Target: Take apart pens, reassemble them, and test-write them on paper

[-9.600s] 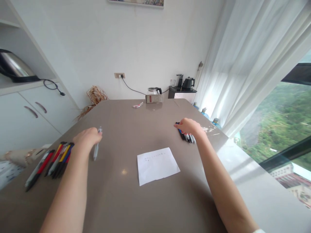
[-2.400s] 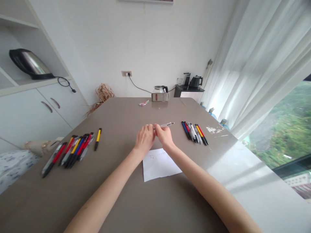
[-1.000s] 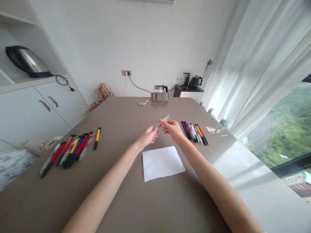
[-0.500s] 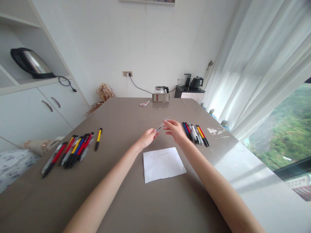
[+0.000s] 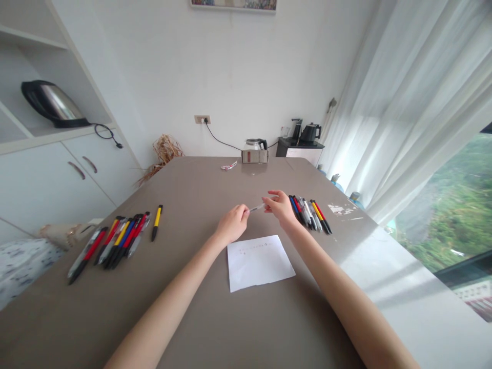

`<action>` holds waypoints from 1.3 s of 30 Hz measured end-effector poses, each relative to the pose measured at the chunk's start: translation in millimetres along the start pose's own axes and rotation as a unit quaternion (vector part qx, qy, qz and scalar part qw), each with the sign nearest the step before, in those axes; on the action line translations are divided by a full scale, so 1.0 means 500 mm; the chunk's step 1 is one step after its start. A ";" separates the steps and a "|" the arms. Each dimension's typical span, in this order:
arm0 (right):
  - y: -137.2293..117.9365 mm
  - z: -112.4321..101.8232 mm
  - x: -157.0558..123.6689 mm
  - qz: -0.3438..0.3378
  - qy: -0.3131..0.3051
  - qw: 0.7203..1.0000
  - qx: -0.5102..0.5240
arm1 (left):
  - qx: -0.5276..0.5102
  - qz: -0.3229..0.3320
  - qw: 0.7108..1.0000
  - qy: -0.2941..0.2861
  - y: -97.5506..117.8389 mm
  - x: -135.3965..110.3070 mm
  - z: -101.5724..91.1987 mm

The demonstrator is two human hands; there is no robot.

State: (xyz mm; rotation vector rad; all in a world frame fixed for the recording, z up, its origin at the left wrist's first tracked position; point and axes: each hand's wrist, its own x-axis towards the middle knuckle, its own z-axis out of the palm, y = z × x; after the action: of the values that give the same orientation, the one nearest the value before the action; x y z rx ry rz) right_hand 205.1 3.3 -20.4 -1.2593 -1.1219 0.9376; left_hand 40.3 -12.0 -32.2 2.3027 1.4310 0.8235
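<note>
Pale pen (image 5: 257,207), white paper (image 5: 258,267), taupe table (image 5: 196,192), yellow and black pen (image 5: 157,220), white curtain (image 5: 380,107)

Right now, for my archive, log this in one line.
left hand: grips clear pen | right hand: at pen's other end | paper: on table

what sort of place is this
Likely an office break room or a dining room: a wide table, a kettle on a shelf, and a glass pot near the wall.
</note>
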 end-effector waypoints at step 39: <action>-0.017 -0.006 -0.008 0.074 -0.071 0.995 -0.003 | 0.080 -0.009 0.997 -0.004 -0.019 -0.010 -0.012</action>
State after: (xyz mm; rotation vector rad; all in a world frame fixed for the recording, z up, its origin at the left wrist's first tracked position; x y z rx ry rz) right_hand 206.5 -2.2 -12.4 -1.3109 -1.1537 1.1496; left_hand 28.4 -12.2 -34.0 2.4014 1.5647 0.7170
